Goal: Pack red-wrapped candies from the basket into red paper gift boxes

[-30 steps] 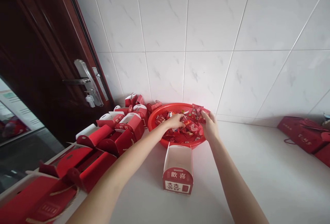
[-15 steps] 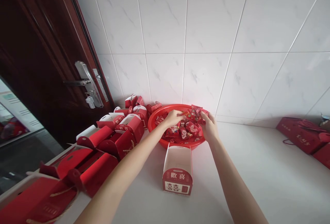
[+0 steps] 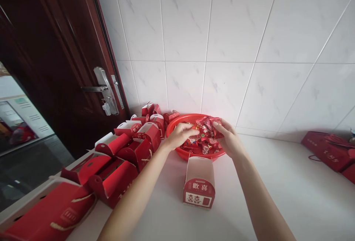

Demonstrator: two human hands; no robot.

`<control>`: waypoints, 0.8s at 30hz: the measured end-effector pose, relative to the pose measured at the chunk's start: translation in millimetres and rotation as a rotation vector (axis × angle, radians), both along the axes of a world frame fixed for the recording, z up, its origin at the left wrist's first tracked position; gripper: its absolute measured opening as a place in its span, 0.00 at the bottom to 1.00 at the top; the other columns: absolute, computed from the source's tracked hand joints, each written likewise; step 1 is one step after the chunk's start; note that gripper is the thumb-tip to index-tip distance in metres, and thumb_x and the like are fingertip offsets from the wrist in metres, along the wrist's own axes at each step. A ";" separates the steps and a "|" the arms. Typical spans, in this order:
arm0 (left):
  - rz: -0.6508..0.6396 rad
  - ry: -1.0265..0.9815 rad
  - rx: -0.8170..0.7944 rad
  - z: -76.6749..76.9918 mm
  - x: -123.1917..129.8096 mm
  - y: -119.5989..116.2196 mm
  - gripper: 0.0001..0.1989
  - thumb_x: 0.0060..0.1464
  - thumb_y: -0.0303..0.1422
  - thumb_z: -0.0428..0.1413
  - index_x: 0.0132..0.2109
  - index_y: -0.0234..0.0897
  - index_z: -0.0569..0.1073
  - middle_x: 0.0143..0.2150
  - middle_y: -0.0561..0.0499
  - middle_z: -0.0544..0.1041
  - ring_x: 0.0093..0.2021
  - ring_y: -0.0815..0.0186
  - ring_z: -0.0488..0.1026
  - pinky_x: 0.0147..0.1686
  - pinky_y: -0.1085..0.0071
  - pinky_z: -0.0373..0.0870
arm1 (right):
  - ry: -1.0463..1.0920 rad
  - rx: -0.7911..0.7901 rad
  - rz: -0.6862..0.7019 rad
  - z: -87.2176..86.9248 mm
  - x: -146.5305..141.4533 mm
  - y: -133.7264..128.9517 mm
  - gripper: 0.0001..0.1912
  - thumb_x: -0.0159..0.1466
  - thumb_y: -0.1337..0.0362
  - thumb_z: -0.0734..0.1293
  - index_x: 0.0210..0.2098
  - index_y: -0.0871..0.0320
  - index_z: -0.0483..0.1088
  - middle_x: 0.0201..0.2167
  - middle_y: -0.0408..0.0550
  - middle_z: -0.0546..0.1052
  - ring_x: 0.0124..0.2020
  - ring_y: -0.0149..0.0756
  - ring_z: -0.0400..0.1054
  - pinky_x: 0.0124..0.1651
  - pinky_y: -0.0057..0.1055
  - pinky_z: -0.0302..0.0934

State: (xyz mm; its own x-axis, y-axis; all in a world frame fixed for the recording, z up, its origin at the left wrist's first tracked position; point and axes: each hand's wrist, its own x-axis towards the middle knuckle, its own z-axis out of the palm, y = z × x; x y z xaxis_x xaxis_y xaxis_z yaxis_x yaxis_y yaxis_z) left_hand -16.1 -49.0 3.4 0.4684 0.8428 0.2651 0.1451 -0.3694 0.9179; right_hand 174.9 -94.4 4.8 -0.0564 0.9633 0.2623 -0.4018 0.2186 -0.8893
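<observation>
A red plastic basket point(image 3: 181, 153) holds many red wrapped candies point(image 3: 205, 148). Above its contents, my left hand point(image 3: 179, 136) has thumb and fingers closed on wrapped candies point(image 3: 200, 129). My right hand point(image 3: 230, 139) is pinching more red candy packets, close beside those in the left. The exact number in each hand cannot be made out. In front of the basket stands an open-topped red and white gift box point(image 3: 199, 193) with Chinese characters on its near side. Its inside walls are white.
Rows of red gift boxes point(image 3: 113, 182), several with rope handles, stand along the left of the white table point(image 3: 266, 185). Dark red boxes point(image 3: 327, 146) lie at the far right. A tiled wall point(image 3: 230, 85) rises behind, and a dark door point(image 3: 66, 48) is at left.
My hands have come closer together and lifted wrapped candies above the pile. The view has shifted slightly left, so everything appears farther right.
</observation>
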 end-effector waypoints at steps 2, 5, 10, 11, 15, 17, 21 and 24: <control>-0.097 -0.077 -0.051 4.4 -4.6 -6.3 0.15 0.52 0.43 0.54 0.26 0.36 0.75 0.28 0.49 0.77 0.33 0.62 0.74 0.41 0.63 0.72 | -0.040 0.006 0.032 5.6 -1.4 -9.4 0.16 0.55 0.53 0.77 0.37 0.55 0.77 0.33 0.46 0.80 0.32 0.38 0.73 0.31 0.30 0.69; -0.108 -0.074 0.008 9.4 -8.5 -16.7 0.16 0.51 0.39 0.51 0.24 0.36 0.75 0.29 0.48 0.77 0.34 0.63 0.73 0.44 0.64 0.70 | -0.068 -0.009 0.075 11.8 -4.4 -20.9 0.16 0.54 0.53 0.78 0.38 0.54 0.78 0.34 0.48 0.81 0.33 0.40 0.74 0.34 0.32 0.70; -0.020 0.059 0.257 16.8 -9.6 -33.4 0.15 0.49 0.35 0.51 0.18 0.37 0.71 0.39 0.47 0.77 0.37 0.64 0.71 0.42 0.67 0.69 | -0.033 -0.013 0.045 15.2 -8.3 -28.2 0.14 0.54 0.54 0.77 0.36 0.55 0.78 0.32 0.46 0.79 0.33 0.38 0.72 0.36 0.31 0.69; -0.021 0.061 0.293 17.9 -9.1 -36.1 0.15 0.48 0.35 0.51 0.17 0.37 0.70 0.41 0.47 0.77 0.37 0.63 0.71 0.42 0.67 0.69 | -0.015 -0.014 0.037 15.2 -8.9 -28.4 0.13 0.54 0.54 0.77 0.35 0.55 0.78 0.31 0.45 0.79 0.33 0.37 0.72 0.35 0.30 0.69; -0.007 0.025 0.454 21.0 -7.1 -43.4 0.16 0.47 0.35 0.53 0.16 0.37 0.63 0.42 0.45 0.78 0.40 0.60 0.72 0.44 0.65 0.68 | 0.041 -0.021 0.003 15.8 -12.5 -30.2 0.11 0.55 0.56 0.76 0.35 0.54 0.78 0.33 0.45 0.79 0.32 0.36 0.71 0.34 0.30 0.68; -0.010 -0.006 0.501 21.5 -6.6 -44.7 0.19 0.50 0.36 0.55 0.16 0.38 0.60 0.35 0.47 0.76 0.37 0.61 0.71 0.42 0.65 0.67 | 0.041 -0.001 -0.029 17.7 -15.0 -33.1 0.11 0.55 0.55 0.76 0.34 0.54 0.78 0.32 0.44 0.79 0.32 0.36 0.71 0.34 0.31 0.67; -0.006 -0.097 0.419 20.7 -4.2 -43.6 0.27 0.59 0.43 0.53 0.17 0.38 0.54 0.21 0.53 0.61 0.25 0.69 0.59 0.30 0.68 0.60 | 0.000 0.031 -0.050 23.7 -19.3 -40.7 0.14 0.54 0.53 0.77 0.35 0.54 0.77 0.32 0.45 0.80 0.32 0.37 0.72 0.35 0.32 0.68; 0.041 -0.178 0.328 19.7 0.5 -40.9 0.30 0.60 0.47 0.54 0.18 0.38 0.51 0.19 0.57 0.52 0.22 0.71 0.51 0.24 0.70 0.52 | -0.010 0.042 -0.064 25.6 -20.8 -43.8 0.15 0.54 0.53 0.77 0.36 0.53 0.77 0.33 0.45 0.80 0.34 0.39 0.74 0.35 0.32 0.69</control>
